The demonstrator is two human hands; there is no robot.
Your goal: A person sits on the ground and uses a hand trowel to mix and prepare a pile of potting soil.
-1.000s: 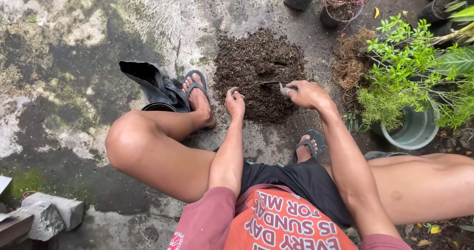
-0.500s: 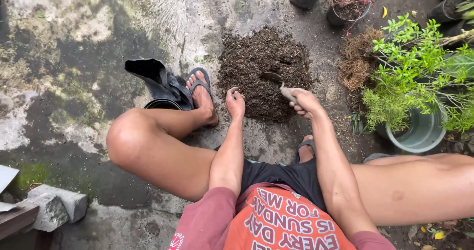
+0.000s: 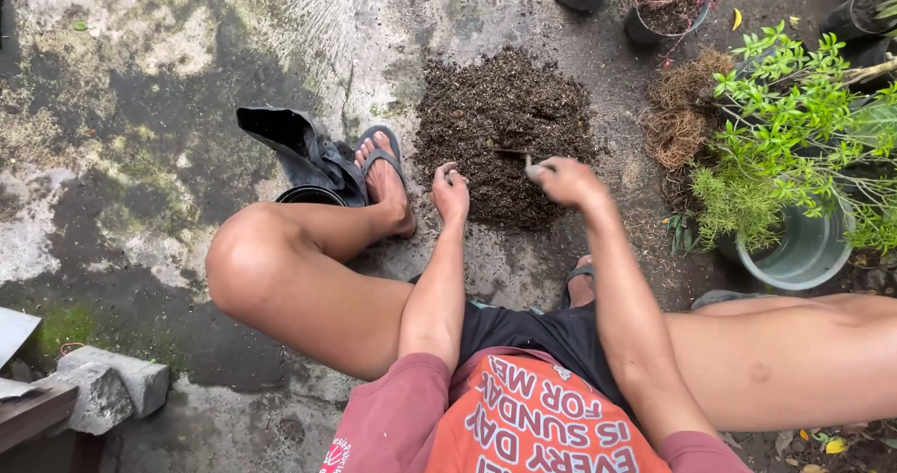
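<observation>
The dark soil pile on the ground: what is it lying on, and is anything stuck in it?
The soil pile lies on stained concrete ground. A small trowel, held by the right hand, pokes into it. Whatever lies beneath the heap's middle is covered.

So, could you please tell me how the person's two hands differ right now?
The right hand is closed in a grip on a small trowel whose blade digs into the soil pile; the left hand holds nothing. The left hand rests loosely curled at the pile's near edge, the right over it. Both are bare.
</observation>
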